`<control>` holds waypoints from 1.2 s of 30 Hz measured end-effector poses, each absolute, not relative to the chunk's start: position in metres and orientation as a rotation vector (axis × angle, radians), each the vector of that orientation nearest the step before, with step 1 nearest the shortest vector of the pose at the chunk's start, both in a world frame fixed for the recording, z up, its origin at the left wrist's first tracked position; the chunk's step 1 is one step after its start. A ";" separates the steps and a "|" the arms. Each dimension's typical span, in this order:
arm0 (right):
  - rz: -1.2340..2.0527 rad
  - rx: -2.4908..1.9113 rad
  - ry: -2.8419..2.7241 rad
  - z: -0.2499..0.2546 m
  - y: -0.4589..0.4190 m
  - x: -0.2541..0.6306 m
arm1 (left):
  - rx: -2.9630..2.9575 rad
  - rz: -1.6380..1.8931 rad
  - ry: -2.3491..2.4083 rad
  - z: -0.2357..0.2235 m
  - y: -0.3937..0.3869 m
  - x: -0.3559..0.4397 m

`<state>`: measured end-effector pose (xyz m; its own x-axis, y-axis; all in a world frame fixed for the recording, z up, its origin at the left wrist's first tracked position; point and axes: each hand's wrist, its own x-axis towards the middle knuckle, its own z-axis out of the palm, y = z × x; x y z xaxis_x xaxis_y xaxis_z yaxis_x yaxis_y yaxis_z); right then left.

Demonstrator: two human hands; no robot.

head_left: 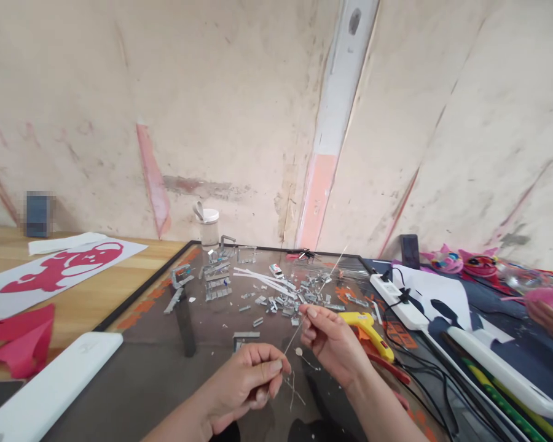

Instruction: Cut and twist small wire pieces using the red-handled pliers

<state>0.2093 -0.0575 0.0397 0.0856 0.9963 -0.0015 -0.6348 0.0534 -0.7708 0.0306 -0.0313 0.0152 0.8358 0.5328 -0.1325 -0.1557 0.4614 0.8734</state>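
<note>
- Scuffed wall (239, 92) behind our dark counter (138, 374).
- Our left hand (253, 374) and right hand (327, 334) pinch a thin wire (293, 339) between them, over the counter.
- Beyond them lie small metal pieces (281, 302), partly overlapping.
- We seem to be shaping the wire; the next move calls for a light, steady fingertip grip.
- Our fingertips hide stretches of wire; where its twisted strands join, we can't tell.

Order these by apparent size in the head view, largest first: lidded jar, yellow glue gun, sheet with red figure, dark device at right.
1. Sheet with red figure
2. Yellow glue gun
3. Lidded jar and dark device at right: too alike to rank.
</note>
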 end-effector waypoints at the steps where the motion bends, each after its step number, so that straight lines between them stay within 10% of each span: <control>1: 1.383 -0.711 -0.654 0.038 -0.057 0.208 | 1.010 0.442 0.417 0.015 -0.031 0.030; 36: 1.143 -0.585 -0.466 0.041 -0.051 0.250 | 0.918 0.275 0.317 0.001 -0.030 0.027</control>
<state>0.2499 -0.0512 0.0413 0.3494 0.9357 0.0487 -0.7028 0.2961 -0.6468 0.0272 -0.0302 0.0006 0.9193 0.3640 -0.1497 -0.0971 0.5782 0.8101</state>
